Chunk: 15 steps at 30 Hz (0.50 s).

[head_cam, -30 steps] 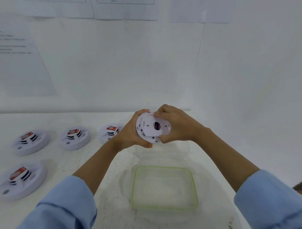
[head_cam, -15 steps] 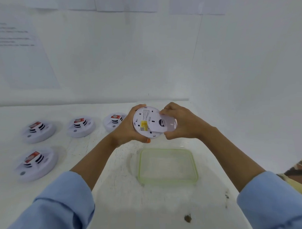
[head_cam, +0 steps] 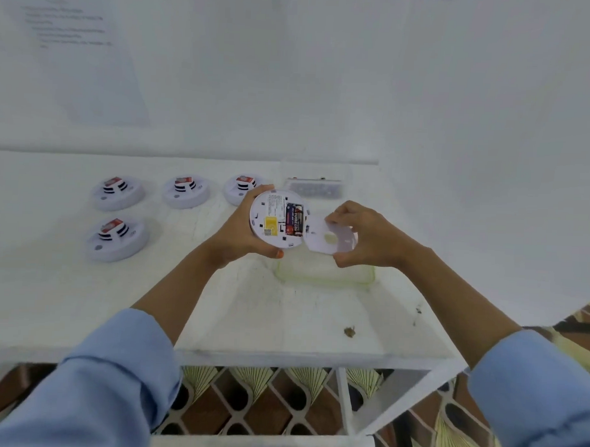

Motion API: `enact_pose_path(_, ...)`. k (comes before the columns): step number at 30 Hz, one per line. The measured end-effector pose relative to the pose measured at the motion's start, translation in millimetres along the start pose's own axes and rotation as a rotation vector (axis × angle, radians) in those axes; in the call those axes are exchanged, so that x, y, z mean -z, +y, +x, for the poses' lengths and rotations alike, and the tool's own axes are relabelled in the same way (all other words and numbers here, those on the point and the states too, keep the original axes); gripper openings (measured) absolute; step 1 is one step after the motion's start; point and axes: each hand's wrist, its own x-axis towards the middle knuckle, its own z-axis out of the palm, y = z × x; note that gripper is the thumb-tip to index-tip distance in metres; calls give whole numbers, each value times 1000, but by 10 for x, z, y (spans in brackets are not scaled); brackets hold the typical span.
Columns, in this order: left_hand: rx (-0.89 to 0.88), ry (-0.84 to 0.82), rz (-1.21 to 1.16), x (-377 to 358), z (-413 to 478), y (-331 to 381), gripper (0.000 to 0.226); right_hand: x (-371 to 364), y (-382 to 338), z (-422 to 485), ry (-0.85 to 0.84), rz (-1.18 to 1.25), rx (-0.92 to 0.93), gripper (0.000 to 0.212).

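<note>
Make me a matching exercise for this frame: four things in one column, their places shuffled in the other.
Things
1. smoke detector
2. cover plate
3. batteries
4. green-rimmed container

Places
A. pinched in the right hand
B. resting on the table
C. gripped by the left hand
D. seated inside the detector's open back

Pairs: 1-C, 2-A, 3-D, 4-B
</note>
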Motion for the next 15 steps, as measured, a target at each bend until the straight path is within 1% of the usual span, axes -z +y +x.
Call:
enact_pose_path(3, 8, 27, -17, 24, -175, -8, 113, -90, 27, -78, -24, 18, -39, 65)
enact_pose_path(6, 18, 54, -40, 66, -266, -15, 111, -185, 76, -58, -79, -14, -92, 63)
enact_pose_path(10, 27, 55, -36, 109, -288, -13, 111, -261, 131, -3, -152, -64, -168, 63)
enact_pose_path(15, 24, 49, -32, 128, -275, -11, 107, -296, 204, 30, -215, -37, -207, 61)
